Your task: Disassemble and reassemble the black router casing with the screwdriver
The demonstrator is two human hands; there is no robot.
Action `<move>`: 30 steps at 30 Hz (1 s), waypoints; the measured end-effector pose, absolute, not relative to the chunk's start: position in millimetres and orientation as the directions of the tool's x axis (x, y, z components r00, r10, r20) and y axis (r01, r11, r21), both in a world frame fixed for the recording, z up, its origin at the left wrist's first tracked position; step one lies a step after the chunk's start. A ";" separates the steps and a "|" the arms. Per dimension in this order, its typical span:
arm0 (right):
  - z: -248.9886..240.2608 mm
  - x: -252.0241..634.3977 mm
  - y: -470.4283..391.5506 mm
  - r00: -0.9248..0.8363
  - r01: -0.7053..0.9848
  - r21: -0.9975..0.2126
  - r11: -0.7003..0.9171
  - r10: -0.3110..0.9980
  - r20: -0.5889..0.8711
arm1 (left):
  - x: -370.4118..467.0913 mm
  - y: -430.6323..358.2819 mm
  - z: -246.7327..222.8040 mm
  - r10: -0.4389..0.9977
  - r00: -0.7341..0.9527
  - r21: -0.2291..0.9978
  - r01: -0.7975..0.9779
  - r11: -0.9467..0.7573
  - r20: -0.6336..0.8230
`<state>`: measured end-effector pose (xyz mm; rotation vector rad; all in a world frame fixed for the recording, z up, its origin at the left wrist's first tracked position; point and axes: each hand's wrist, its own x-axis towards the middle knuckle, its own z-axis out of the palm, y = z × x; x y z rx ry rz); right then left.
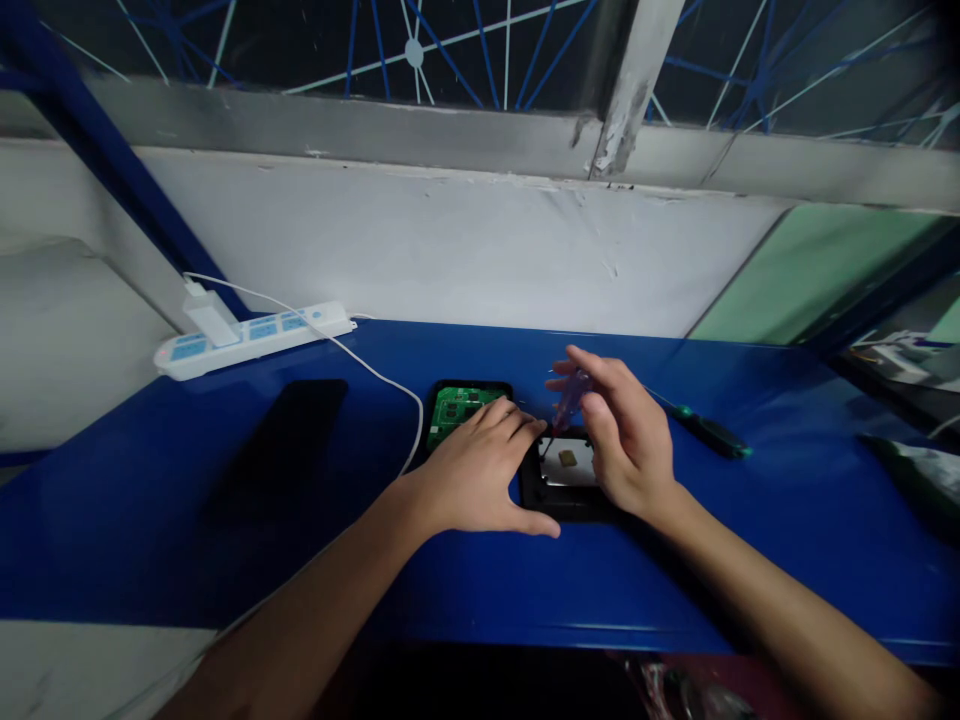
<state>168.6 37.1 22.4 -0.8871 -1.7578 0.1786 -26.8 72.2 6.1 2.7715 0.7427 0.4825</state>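
My right hand [634, 430] grips a screwdriver with a translucent purple handle [574, 395], its shaft pointing down at the upper left of a black device housing [570, 505]. Inside that housing lie a pale metal plate and a small yellowish square [568, 458]. My left hand [484, 470] rests with fingers stretched out, its fingertips at the housing's left edge and its thumb pointing right along the near side. Partly under the left fingers, a green circuit board [456, 408] sits in a black case half. My right palm covers the housing's right end.
A second screwdriver with a green and black handle [709, 432] lies right of my right hand. At left are a dark phone-like slab [289, 435] and a white power strip [255, 340] with a charger, whose white cable [367, 370] crosses the blue table [495, 590]. A wall stands behind.
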 end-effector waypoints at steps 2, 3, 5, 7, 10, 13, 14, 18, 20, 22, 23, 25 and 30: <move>23.6 168.1 36.0 -0.129 0.466 -0.525 0.712 0.642 0.756 | -26.7 72.1 5.8 0.514 0.819 0.296 0.440 -0.848 0.254; 23.9 167.9 35.5 -0.133 0.465 -0.524 0.713 0.642 0.755 | -26.6 72.0 6.1 0.514 0.820 0.293 0.441 -0.848 0.254; 24.0 167.5 34.9 -0.139 0.483 -0.512 0.710 0.639 0.756 | -26.6 71.6 7.1 0.517 0.819 0.285 0.448 -0.847 0.249; 23.8 167.0 34.7 -0.143 0.512 -0.491 0.705 0.633 0.761 | -26.6 71.3 8.2 0.518 0.819 0.285 0.449 -0.847 0.246; 22.8 166.5 36.0 -0.115 0.514 -0.490 0.704 0.623 0.774 | -26.8 71.3 8.7 0.514 0.821 0.299 0.440 -0.847 0.249; 21.0 167.0 38.1 -0.072 0.487 -0.511 0.708 0.616 0.784 | -27.0 71.5 8.2 0.516 0.821 0.300 0.441 -0.846 0.245; 20.6 167.5 38.6 -0.065 0.482 -0.519 0.706 0.619 0.783 | -27.0 71.5 7.9 0.517 0.821 0.298 0.444 -0.845 0.243; 20.7 168.8 38.1 -0.075 0.464 -0.543 0.700 0.642 0.763 | -26.7 71.3 6.9 0.515 0.818 0.292 0.442 -0.848 0.258; 21.9 168.6 36.8 -0.103 0.468 -0.531 0.706 0.641 0.761 | -26.5 71.3 6.4 0.516 0.817 0.290 0.444 -0.848 0.258; 22.9 167.7 35.9 -0.129 0.487 -0.512 0.707 0.639 0.758 | -26.4 71.4 5.9 0.520 0.816 0.286 0.450 -0.846 0.253; 23.2 167.2 35.8 -0.137 0.498 -0.506 0.705 0.639 0.757 | -26.5 71.4 5.7 0.520 0.816 0.286 0.451 -0.846 0.253; 23.0 166.2 36.3 -0.127 0.510 -0.499 0.700 0.636 0.762 | -26.6 71.4 5.8 0.518 0.817 0.285 0.449 -0.847 0.254; 19.2 166.5 39.4 -0.064 0.499 -0.524 0.690 0.632 0.772 | -26.7 70.3 8.9 0.524 0.819 0.293 0.455 -0.841 0.233</move>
